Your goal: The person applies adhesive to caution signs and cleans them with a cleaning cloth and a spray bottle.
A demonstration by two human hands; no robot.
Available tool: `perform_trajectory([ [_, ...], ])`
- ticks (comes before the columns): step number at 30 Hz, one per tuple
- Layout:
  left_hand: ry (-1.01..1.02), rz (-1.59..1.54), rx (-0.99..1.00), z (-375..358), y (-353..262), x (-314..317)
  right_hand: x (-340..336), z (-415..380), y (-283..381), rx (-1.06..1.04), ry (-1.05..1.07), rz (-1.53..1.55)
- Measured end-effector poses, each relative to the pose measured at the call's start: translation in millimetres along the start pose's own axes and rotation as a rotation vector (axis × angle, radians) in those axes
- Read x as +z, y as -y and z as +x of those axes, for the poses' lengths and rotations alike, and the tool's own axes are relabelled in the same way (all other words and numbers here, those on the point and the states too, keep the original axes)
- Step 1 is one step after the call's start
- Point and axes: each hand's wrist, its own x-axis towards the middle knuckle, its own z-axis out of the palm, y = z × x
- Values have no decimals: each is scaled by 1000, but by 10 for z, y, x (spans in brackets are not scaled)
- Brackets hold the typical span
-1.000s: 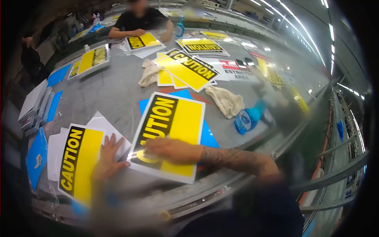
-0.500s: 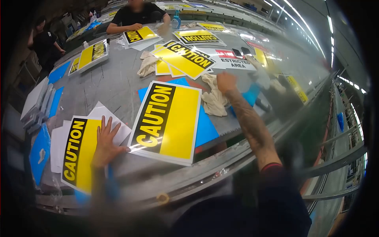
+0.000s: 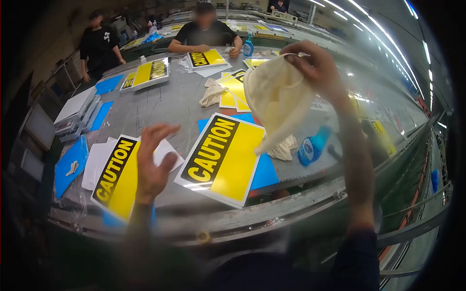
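Right hand [image 3: 315, 68] is raised above the sign [image 3: 224, 157], fingers pinched shut on the top edge of a cloth [image 3: 277, 99] that hangs open and loose, its lower tip just over the sign's far right corner; left hand [image 3: 153, 167] hovers open and empty, fingers spread, just left of the sign over a second sign [image 3: 114, 177]. The step looks like readying the cloth for wiping, so I would gather it into a flat pad, steady the sign's near left edge on the surface [image 3: 160, 104], and keep clear of the bottle [image 3: 313, 145] lying right of the sign.
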Motion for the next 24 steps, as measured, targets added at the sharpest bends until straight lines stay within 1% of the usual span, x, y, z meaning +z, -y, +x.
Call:
perform_trajectory([
  [2, 58, -32, 77, 294, -254, 201, -13, 61, 230, -135, 154, 9],
  [3, 101, -100, 116, 435, -347, 316, -9, 82, 333, -205, 228, 12],
  [5, 121, -120, 190, 571, -565, 697, 55, 68, 528, -381, 201, -56],
  [6, 172, -118, 153, 575, -568, 881, 69, 30, 643, -427, 209, -45],
  [7, 113, -105, 185, 586, -636, 1023, 71, -41, 775, -470, 214, -35],
  [8, 75, -175, 0, 549, -623, 1150, 88, -169, 912, -470, 202, -38],
  [9, 32, -237, -182, 496, -561, 1248, 80, -354, 1071, -480, 200, -180],
  [10, -80, -235, -163, 433, -470, 1318, 104, -615, 1311, -375, 256, -122],
  [11, -193, -228, -144, 358, -386, 1335, 314, -966, 1345, -350, 220, 22],
  [12, -179, -394, -246, 279, -352, 1290, 399, -1284, 1453, -334, 429, 37],
  [13, -95, -669, -361, 175, -349, 1193, 570, -1609, 1608, -292, 556, 54],
  [14, -210, -1034, -450, 19, -381, 1204, 717, -1859, 1679, -288, 763, 154],
  [15, -143, -1002, -390, -126, -342, 1156, 798, -2059, 1690, -292, 874, 304],
  [17, -19, -939, -263, -410, -249, 1064, 793, -2252, 1637, -238, 828, 300],
  [19, 88, -262, 128, -472, -295, 876, 690, -2240, 1449, 39, 611, 475],
  [20, 77, -233, 93, -518, -313, 817, 690, -2257, 1393, 383, 455, 607],
  [21, 64, -202, 59, -582, -339, 761, 739, -2243, 1203, 456, 248, 713],
  [22, 58, -296, 4, -639, -365, 750, 810, -2187, 1058, 506, 95, 715],
  [23, 47, -390, -50, -695, -391, 740, 927, -2157, 990, 554, 21, 818],
  [24, 43, -614, -124, -748, -401, 775, 1066, -2118, 959, 598, -55, 918],
])
